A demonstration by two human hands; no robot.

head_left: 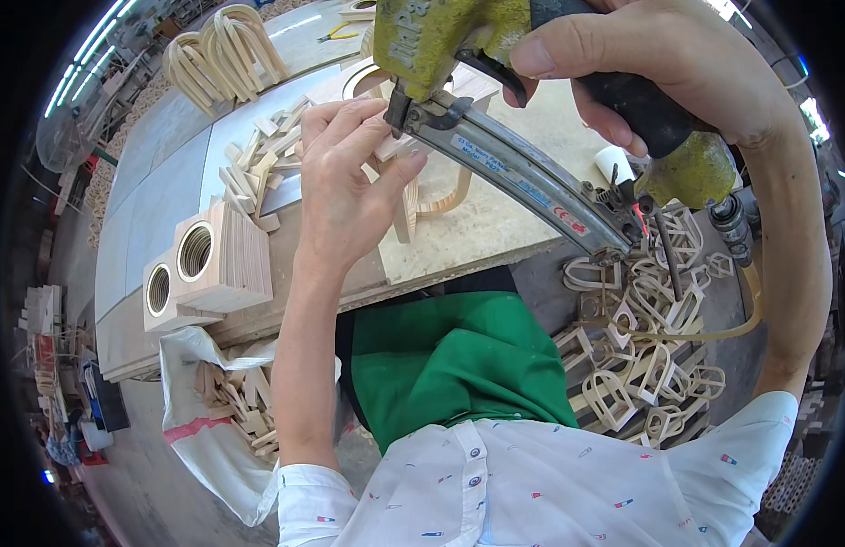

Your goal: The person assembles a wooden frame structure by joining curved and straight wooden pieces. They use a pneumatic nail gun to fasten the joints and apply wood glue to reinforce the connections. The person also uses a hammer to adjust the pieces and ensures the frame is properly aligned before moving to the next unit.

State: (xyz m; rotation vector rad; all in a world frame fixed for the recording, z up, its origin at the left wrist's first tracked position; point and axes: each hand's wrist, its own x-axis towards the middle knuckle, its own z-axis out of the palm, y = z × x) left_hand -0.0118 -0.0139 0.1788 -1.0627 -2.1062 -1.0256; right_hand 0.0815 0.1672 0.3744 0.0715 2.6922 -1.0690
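Observation:
My right hand [664, 59] is wrapped round the black grip of a yellow-green air stapler [411, 50], its thumb and fingers near the trigger. The stapler's long silver magazine [523, 182] slopes down to the right, with an air hose [746, 314] at its rear end. Under the stapler's nose, my left hand [349, 178] pinches pale wooden pieces together. They seem part of a bent wooden frame [451, 196], which stands on the table partly behind the magazine. The exact point where nose and wood meet is hidden by fingers.
Loose wooden strips [249, 173] lie left of my hand. Stacked blocks with round holes [235, 273] stand at the table's front left. Bent wood arches [226, 55] and yellow-handled pliers [338, 35] sit farther back. A white sack [190, 415] holds offcuts; finished-looking frames [655, 365] are heaped at lower right.

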